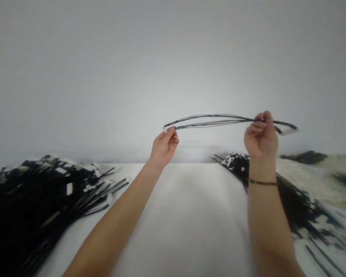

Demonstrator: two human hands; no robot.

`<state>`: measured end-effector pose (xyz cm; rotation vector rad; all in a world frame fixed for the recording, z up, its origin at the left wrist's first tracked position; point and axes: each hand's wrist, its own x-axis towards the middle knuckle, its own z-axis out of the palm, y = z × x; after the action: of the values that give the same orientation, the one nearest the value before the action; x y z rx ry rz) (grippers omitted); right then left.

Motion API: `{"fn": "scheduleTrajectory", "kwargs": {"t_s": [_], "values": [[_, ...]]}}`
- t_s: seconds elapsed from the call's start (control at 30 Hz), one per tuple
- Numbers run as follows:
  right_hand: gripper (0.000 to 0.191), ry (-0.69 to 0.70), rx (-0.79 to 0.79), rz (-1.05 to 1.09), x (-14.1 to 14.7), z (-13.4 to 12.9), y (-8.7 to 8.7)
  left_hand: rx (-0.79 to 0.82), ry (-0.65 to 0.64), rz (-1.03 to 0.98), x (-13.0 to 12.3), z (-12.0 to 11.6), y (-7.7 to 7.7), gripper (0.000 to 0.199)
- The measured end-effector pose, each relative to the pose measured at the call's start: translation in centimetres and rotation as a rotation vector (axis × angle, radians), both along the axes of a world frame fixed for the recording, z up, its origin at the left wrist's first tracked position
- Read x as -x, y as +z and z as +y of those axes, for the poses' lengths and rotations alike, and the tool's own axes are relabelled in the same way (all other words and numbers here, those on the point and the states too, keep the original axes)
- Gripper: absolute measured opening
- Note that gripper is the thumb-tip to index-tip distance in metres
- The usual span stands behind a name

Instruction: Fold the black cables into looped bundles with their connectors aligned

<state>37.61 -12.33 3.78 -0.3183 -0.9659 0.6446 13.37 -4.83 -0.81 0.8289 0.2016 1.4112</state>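
A thin black wire harness [210, 124] is stretched sideways in the air between my two hands, above the white table. My left hand [165, 144] pinches its left end, close to a small white connector [165, 129]. My right hand [261, 134] has its fingers closed round the wires towards the other end. Beyond that hand, two black-sleeved branches reach out to a whitish connector [290, 132], which is blurred. Between the hands the wires split into separate strands that bow slightly upward.
A large heap of black wire harnesses [31, 200] with white connectors covers the table's left side. Another pile of harnesses [296, 207] lies on the right, partly behind my right forearm. Clear plastic bags [314, 179] lie at the far right. A plain wall [161, 69] rises behind the white table [184, 223].
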Motion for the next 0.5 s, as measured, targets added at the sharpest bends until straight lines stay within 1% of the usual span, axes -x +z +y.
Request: {"fn": "scheduleTrajectory", "kwargs": {"t_s": [0.07, 0.13, 0.2, 0.23, 0.3, 0.33, 0.4, 0.43, 0.47, 0.5], "values": [[0.006, -0.021, 0.064, -0.064, 1.2, 1.3, -0.7, -0.002, 0.027, -0.015, 0.1, 0.2, 0.2, 0.009], [0.013, -0.01, 0.142, -0.084, 2.4, 2.7, -1.7, 0.01, 0.059, -0.03, 0.1, 0.5, 0.0, 0.009], [0.022, 0.015, 0.281, -0.143, 3.5, 4.2, -3.0, 0.026, 0.11, -0.018, 0.1, 1.2, -0.6, 0.01], [0.026, 0.031, 0.364, -0.184, 4.0, 5.0, -3.8, 0.035, 0.156, 0.014, 0.2, 1.7, -1.1, 0.012], [0.031, 0.057, 0.514, -0.251, 4.9, 6.7, -5.9, 0.049, 0.29, 0.16, 0.3, 2.9, -2.8, 0.016], [0.032, 0.051, 0.571, -0.271, 5.3, 7.5, -7.2, 0.059, 0.368, 0.269, 0.4, 3.6, -3.9, 0.018], [0.032, -0.003, 0.656, -0.299, 5.7, 8.9, -9.8, 0.103, 0.487, 0.512, 0.8, 5.0, -6.4, 0.018], [0.031, -0.021, 0.694, -0.31, 5.9, 9.6, -11.2, 0.147, 0.504, 0.602, 1.0, 5.6, -7.6, 0.017], [0.029, -0.038, 0.739, -0.311, 6.0, 10.1, -12.4, 0.197, 0.511, 0.638, 1.3, 6.1, -8.6, 0.016], [0.027, -0.047, 0.781, -0.291, 6.1, 10.5, -13.5, 0.25, 0.504, 0.632, 1.5, 6.5, -9.5, 0.014]]}}
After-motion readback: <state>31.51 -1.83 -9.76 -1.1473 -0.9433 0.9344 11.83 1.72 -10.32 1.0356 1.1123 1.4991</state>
